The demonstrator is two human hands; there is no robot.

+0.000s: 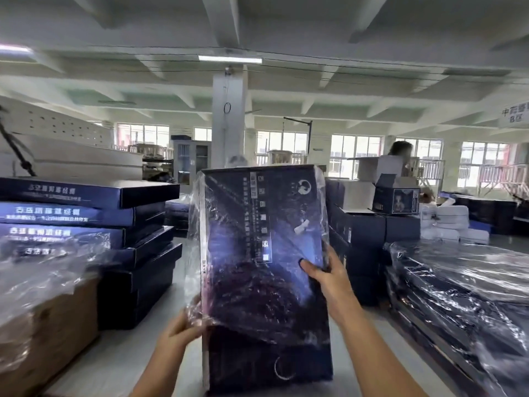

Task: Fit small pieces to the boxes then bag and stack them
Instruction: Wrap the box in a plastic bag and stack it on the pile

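Note:
A large flat dark blue box (266, 353) stands upright on its end on the white table (120, 365) in front of me. A clear plastic bag (257, 253) covers its upper two thirds; the bottom of the box is bare. My left hand (180, 330) pinches the bag's lower left edge against the box side. My right hand (329, 279) grips the box's right edge, thumb lying across its front face.
Unbagged dark blue boxes (86, 213) are stacked at the left, beside a brown carton (48, 333) with loose plastic on it. Bagged boxes (463, 285) lie stacked at the right. More dark boxes (369, 230) and white rolls (449, 222) stand behind. A person (400, 151) works far back.

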